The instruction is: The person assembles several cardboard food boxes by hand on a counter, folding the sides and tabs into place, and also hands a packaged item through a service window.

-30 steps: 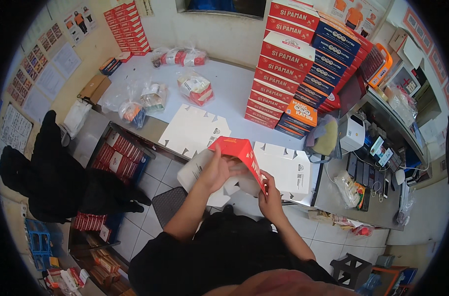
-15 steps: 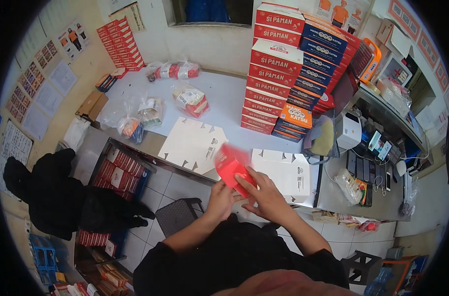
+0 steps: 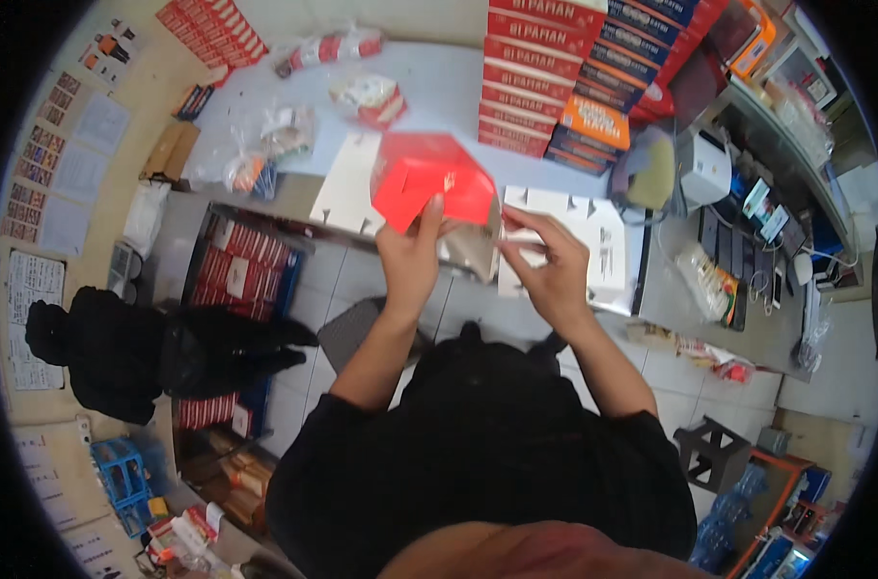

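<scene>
A red cardboard box (image 3: 437, 174), partly folded with its pale inside showing along the lower edge, is held up over the table's front edge. My left hand (image 3: 410, 256) grips it from below, the thumb lying on its red face and the other fingers mostly hidden behind. At the box's right edge my right hand (image 3: 552, 262) is closed, thumb and fingertips pinching the edge. Behind the box a flat white carton sheet (image 3: 345, 188) lies on the table, partly covered. Another white carton sheet (image 3: 579, 241) lies just beyond my right hand.
Stacked red boxes (image 3: 528, 82) and dark blue boxes (image 3: 622, 72) stand at the back. Plastic-bagged packages (image 3: 370, 96) lie at the table's far left. A person in black (image 3: 159, 352) is at the left beside a shelf of boxes (image 3: 241, 265). A dark stool (image 3: 367, 333) stands below.
The red box has moved up and left and been turned, showing a broad face. My right hand has shifted from its face to its right edge. The whole view has tilted downward.
</scene>
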Demonstrator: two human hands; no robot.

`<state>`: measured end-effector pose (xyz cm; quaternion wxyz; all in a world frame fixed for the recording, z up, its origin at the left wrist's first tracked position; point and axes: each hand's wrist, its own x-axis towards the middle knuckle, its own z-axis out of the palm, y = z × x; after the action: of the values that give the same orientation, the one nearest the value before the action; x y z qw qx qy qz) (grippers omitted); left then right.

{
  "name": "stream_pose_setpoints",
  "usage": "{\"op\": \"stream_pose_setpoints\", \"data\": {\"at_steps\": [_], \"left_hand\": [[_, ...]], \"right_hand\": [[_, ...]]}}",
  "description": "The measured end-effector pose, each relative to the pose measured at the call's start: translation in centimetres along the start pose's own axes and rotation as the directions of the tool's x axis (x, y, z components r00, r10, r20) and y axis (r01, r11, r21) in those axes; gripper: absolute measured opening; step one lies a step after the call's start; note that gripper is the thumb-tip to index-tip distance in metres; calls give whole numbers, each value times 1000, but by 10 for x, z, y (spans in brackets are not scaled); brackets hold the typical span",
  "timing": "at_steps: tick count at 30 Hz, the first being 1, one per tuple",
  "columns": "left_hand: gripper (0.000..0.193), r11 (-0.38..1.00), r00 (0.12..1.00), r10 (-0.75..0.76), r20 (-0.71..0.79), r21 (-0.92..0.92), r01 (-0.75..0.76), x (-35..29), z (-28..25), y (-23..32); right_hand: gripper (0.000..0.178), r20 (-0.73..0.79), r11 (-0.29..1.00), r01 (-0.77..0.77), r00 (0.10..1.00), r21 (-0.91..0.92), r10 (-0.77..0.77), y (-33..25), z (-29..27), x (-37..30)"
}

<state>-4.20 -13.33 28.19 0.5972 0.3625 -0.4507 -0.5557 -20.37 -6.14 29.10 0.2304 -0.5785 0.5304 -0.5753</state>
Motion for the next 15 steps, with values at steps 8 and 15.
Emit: {"op": "stream_pose_setpoints", "data": {"at_steps": [8, 15], "left_hand": [[33, 986, 995, -2, 97, -168, 19, 10, 12, 15], [28, 990, 998, 25, 55, -139, -18, 16, 15, 13]], "right_hand": [[40, -16, 919, 288, 953, -269, -303, -1, -2, 39], [27, -45, 980, -182, 982, 74, 186, 18, 8, 42]]}}
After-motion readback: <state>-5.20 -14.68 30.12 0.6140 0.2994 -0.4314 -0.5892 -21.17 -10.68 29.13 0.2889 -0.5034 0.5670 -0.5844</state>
